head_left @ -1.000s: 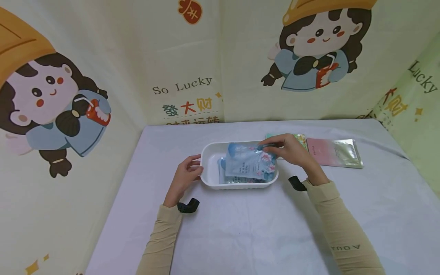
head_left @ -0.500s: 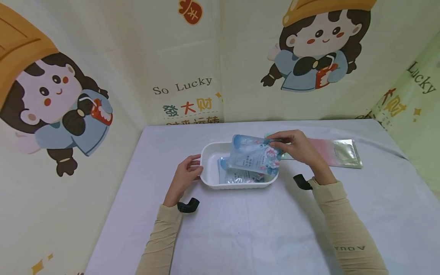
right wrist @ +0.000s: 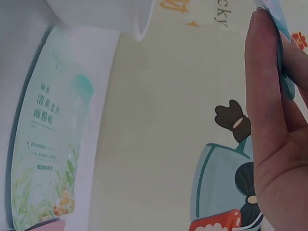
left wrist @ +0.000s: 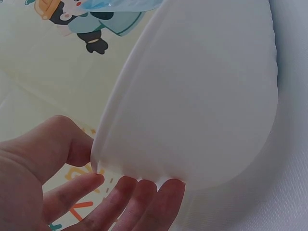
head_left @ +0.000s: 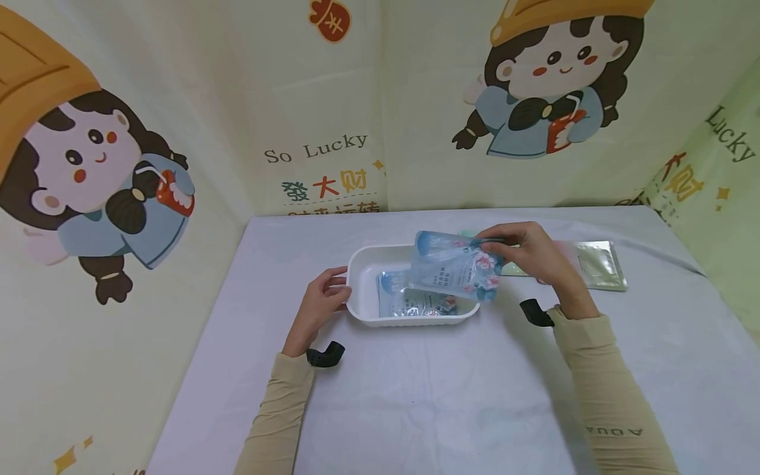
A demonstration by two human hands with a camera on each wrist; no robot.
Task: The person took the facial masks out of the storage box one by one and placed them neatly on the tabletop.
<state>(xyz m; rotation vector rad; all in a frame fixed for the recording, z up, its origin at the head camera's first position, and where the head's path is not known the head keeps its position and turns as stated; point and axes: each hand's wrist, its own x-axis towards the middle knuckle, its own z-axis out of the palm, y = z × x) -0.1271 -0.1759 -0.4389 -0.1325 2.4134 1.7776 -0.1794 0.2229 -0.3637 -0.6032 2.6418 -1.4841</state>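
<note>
In the head view my right hand (head_left: 525, 249) pinches the upper right corner of a blue floral sheet mask packet (head_left: 454, 267), held over the right part of a white tray (head_left: 363, 277). The packet hangs tilted above the tray's right rim. A second blue mask packet (head_left: 410, 302) lies flat inside the tray. My left hand (head_left: 320, 300) holds the tray's left end. In the left wrist view its thumb meets the rim and its fingertips (left wrist: 171, 190) touch the outer wall. Only an edge of the pinched packet (right wrist: 286, 82) shows in the right wrist view.
A green mask packet (right wrist: 50, 130) lies behind the tray's right end, partly hidden by my right hand in the head view. Beside it lies a pink and silver packet (head_left: 600, 264). A white cloth (head_left: 427, 396) covers the table, with patterned curtains (head_left: 427, 119) behind.
My right hand has lifted the upper blue packet and carried it to the right, uncovering the one beneath it. My left hand stays at the tray's left end.
</note>
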